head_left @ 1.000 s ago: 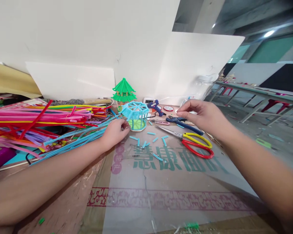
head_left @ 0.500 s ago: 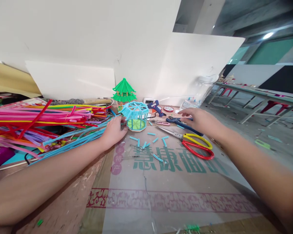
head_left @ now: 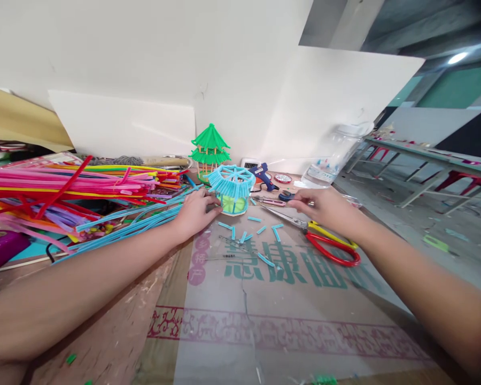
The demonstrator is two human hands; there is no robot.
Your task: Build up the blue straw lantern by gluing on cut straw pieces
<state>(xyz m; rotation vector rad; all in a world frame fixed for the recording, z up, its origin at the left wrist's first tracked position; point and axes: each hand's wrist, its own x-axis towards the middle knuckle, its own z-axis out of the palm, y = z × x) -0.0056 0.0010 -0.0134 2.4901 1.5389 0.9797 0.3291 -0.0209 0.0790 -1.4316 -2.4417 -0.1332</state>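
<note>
My left hand (head_left: 198, 214) is closed at the left side of a small pavilion model (head_left: 233, 184) with a light-blue pipe-cleaner roof, blue posts and a green floor. Its fingertips are partly hidden beside the model. On the right, my right hand (head_left: 326, 208) hovers low over the tools with thumb and fingers pinched together; anything between them is too small to make out. Under it lie scissors (head_left: 332, 248) with red and yellow handles, and navy pliers (head_left: 285, 195), mostly covered by the hand. Short blue pipe-cleaner pieces (head_left: 261, 230) are scattered in front of the model.
A pile of colourful pipe cleaners (head_left: 84, 184) fills the left side. Behind the model stand a green tiered pavilion (head_left: 210, 147) and a blue glue gun (head_left: 264, 175). A clear plastic jar (head_left: 328, 155) is at the back right. Printed plastic sheeting (head_left: 284, 305) covers the front of the table.
The blue pavilion model has turned, so its fringed roof side now faces forward and right. My right hand has come down and its fingers have pinched together. The view has shifted slightly.
</note>
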